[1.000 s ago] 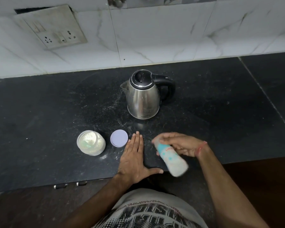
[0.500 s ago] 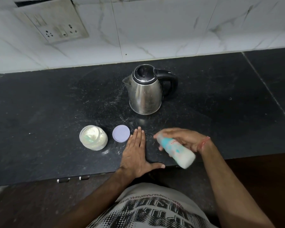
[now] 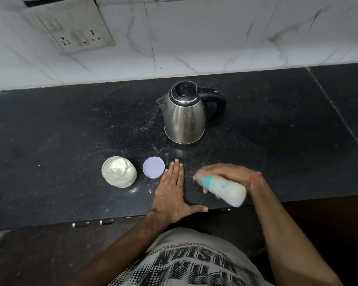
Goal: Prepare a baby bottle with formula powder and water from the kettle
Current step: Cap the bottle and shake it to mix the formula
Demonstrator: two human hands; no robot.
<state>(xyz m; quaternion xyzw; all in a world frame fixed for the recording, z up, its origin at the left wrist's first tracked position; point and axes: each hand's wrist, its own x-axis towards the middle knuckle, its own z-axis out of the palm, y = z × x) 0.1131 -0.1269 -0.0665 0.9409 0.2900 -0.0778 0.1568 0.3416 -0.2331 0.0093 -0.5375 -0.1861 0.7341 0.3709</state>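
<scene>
Since a second ago the baby bottle [image 3: 222, 187] has swung in the right hand [image 3: 229, 175], its pale base now pointing further out toward the counter's front edge and its teal collar end toward the left hand, while that left hand [image 3: 173, 195] has stayed put. Seen from the head camera, the only view here, a person stands at a black stone counter [image 3: 50, 141] and holds the bottle tilted almost on its side just above the surface, the right hand's fingers curled over its upper half; the bottle is blurred with motion and looks milky white inside, so this reads as the shaking step with powder and water already in. The left hand lies flat, fingers straight and together, thumb spread, palm pressed on the counter and holding nothing. Just left of its fingertips sits a lilac lid [image 3: 153, 167], and beside that the open formula jar [image 3: 119, 171], powder visible within. The steel kettle [image 3: 184, 116] stands upright behind, lid down, black handle to the right, well apart from both hands. The risk from here is a leak or a slip: whether the bottle's top is screwed tight cannot be told through the blur, and a loose collar would spray milk over the counter, while a wide swing could knock the uncovered jar.
</scene>
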